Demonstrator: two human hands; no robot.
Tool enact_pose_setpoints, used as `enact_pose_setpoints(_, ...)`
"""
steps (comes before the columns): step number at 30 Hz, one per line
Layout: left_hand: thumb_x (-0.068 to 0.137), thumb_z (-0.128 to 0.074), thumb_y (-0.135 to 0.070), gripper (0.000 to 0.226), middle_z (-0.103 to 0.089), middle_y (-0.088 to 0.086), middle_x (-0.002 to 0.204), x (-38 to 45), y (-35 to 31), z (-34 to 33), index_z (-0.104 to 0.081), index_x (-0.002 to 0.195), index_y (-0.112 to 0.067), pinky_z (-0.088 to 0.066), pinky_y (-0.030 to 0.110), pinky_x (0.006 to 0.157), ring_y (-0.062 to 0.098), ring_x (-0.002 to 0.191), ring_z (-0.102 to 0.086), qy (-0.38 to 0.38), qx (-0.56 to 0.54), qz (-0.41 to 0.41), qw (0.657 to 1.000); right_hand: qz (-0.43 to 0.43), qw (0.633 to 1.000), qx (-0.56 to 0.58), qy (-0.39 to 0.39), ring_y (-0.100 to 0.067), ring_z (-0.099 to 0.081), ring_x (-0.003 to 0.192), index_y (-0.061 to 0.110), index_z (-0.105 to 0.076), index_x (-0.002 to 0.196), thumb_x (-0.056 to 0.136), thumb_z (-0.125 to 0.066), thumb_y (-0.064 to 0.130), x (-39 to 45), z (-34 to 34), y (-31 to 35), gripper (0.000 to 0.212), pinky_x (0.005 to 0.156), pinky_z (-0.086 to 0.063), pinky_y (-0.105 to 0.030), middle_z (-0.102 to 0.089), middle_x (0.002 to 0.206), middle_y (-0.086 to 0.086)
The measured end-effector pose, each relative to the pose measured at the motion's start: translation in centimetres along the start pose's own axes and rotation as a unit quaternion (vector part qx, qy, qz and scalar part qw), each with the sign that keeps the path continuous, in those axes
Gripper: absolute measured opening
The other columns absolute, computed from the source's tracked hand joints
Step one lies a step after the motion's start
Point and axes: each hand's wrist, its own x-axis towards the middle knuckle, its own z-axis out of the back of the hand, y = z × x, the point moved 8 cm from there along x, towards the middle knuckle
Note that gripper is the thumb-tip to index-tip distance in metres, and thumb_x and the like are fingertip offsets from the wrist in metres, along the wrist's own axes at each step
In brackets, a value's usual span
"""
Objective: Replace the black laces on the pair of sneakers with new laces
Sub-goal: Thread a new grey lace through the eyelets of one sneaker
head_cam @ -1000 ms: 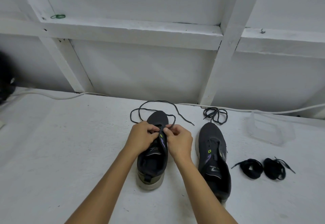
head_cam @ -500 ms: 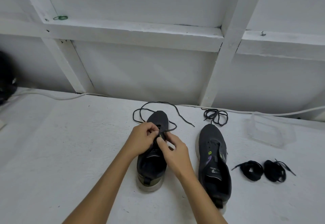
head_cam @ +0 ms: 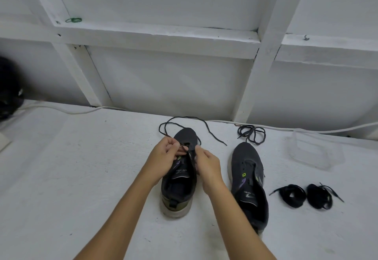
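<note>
Two sneakers are stood on the white bench (head_cam: pixel 81 178). The left sneaker (head_cam: pixel 180 180) is steadied at its eyelet flap by the right hand (head_cam: pixel 206 165), fingers pinched on it. Its black lace (head_cam: pixel 184 119) is pinched by the left hand (head_cam: pixel 163 157), evidently for pulling free. Two coiled new laces (head_cam: pixel 306 195) are laid right, within reach.

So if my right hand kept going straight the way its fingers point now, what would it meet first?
Probably the left hand. The right hand points left and slightly away across the sneaker, and the two hands are close over the lace; depth is hard to judge.
</note>
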Motion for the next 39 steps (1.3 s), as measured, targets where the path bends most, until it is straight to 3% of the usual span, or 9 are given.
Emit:
enact_pose_setpoints(6, 0.105, -0.045, -0.022, 0.018, -0.077, -0.006, 0.097, -0.1, 0.4, -0.2, -0.056, 0.102, -0.008, -0.053, 0.035, 0.097, 0.007, 0.094, -0.071, -0.004, -0.004, 0.005, 1.0, -0.079, 0.997, 0.018, -0.017, -0.008, -0.051, 0.052, 0.01, -0.074, 0.094, 0.09, -0.058, 0.002, 3.5, 0.2, 2.1, 0.018, 0.039, -0.038, -0.016, -0.062, 0.071, 0.0)
enact_pose_setpoints(11, 0.106, -0.044, -0.021, 0.016, -0.077, -0.004, 0.097, 0.2, 1.1, -0.1, -0.055, 0.1, -0.01, -0.053, 0.035, 0.096, 0.009, 0.094, -0.072, -0.019, -0.023, 0.014, 0.999, -0.009, 0.995, 0.099, -0.018, -0.014, -0.062, 0.086, 0.013, -0.067, 0.087, 0.082, -0.047, -0.005, 2.1, 0.1, 5.4, 0.027, 0.077, -0.051, -0.032, -0.071, 0.085, 0.002)
enact_pose_setpoints(17, 0.106, -0.045, -0.022, 0.014, -0.076, -0.002, 0.103, 0.5, 2.0, 0.2, -0.054, 0.103, -0.012, -0.05, 0.036, 0.098, 0.012, 0.102, -0.071, -0.038, -0.12, 0.049, 0.991, -0.013, 0.953, 0.268, -0.139, -0.014, -0.053, 0.076, 0.017, -0.064, 0.094, 0.094, -0.051, 0.015, -2.1, 2.5, 0.2, 0.013, 0.075, -0.046, -0.033, -0.051, 0.076, 0.001)
enact_pose_setpoints(22, 0.106, -0.042, -0.025, 0.015, -0.076, -0.008, 0.106, 0.4, 1.7, 0.0, -0.053, 0.103, -0.015, -0.05, 0.033, 0.093, 0.009, 0.102, -0.07, -0.038, -0.121, 0.05, 0.991, -0.071, 0.982, 0.089, -0.148, -0.018, -0.057, 0.094, 0.017, -0.057, 0.129, 0.085, -0.053, 0.054, -3.7, 2.6, -4.1, 0.057, 0.091, -0.049, -0.038, -0.059, 0.111, -0.001)
enact_pose_setpoints(25, 0.107, -0.041, -0.025, 0.017, -0.076, -0.004, 0.102, 0.2, 1.5, -0.2, -0.052, 0.103, -0.013, -0.051, 0.03, 0.088, 0.01, 0.097, -0.071, -0.039, -0.116, 0.043, 0.992, -0.003, 0.995, -0.028, -0.098, -0.014, -0.054, 0.125, 0.02, -0.019, 0.161, 0.095, -0.054, 0.058, -4.9, 1.9, -2.2, 0.084, 0.099, -0.037, -0.021, -0.051, 0.127, 0.011)
enact_pose_setpoints(28, 0.106, -0.044, -0.023, 0.017, -0.077, 0.002, 0.098, 0.0, 1.9, -0.1, -0.054, 0.102, -0.011, -0.052, 0.028, 0.084, 0.015, 0.095, -0.072, -0.05, -0.133, 0.052, 0.989, 0.014, 0.995, -0.051, -0.086, -0.006, -0.061, 0.102, 0.021, -0.034, 0.156, 0.099, -0.055, 0.048, -5.1, 1.5, -1.9, 0.066, 0.089, -0.042, -0.018, -0.066, 0.116, 0.008)
enact_pose_setpoints(30, 0.105, -0.046, -0.023, 0.017, -0.077, 0.003, 0.098, 0.0, 2.2, -0.1, -0.056, 0.103, -0.009, -0.053, 0.03, 0.086, 0.016, 0.096, -0.072, -0.051, -0.139, 0.061, 0.987, -0.029, 0.995, 0.033, -0.093, -0.022, -0.068, 0.102, 0.02, -0.064, 0.127, 0.1, -0.054, 0.048, -4.1, 1.5, -2.3, 0.04, 0.091, -0.053, -0.032, -0.071, 0.112, -0.009)
enact_pose_setpoints(33, 0.105, -0.047, -0.023, 0.018, -0.077, 0.003, 0.098, 0.1, 2.3, -0.3, -0.056, 0.106, -0.008, -0.054, 0.032, 0.089, 0.014, 0.095, -0.073, -0.044, -0.136, 0.069, 0.987, -0.098, 0.985, 0.124, -0.071, -0.023, -0.071, 0.09, 0.016, -0.067, 0.1, 0.101, -0.054, 0.046, -2.2, 1.0, -1.7, 0.032, 0.073, -0.058, -0.035, -0.071, 0.099, -0.013)
enact_pose_setpoints(39, 0.105, -0.047, -0.023, 0.018, -0.077, 0.003, 0.097, 0.4, 2.5, -0.2, -0.056, 0.107, -0.008, -0.055, 0.034, 0.091, 0.015, 0.095, -0.073, -0.042, -0.131, 0.08, 0.987, -0.052, 0.954, 0.286, -0.074, -0.012, -0.063, 0.101, 0.015, -0.067, 0.111, 0.095, -0.062, 0.021, 1.1, 1.1, 1.9, 0.017, 0.079, -0.049, -0.033, -0.07, 0.102, 0.005)
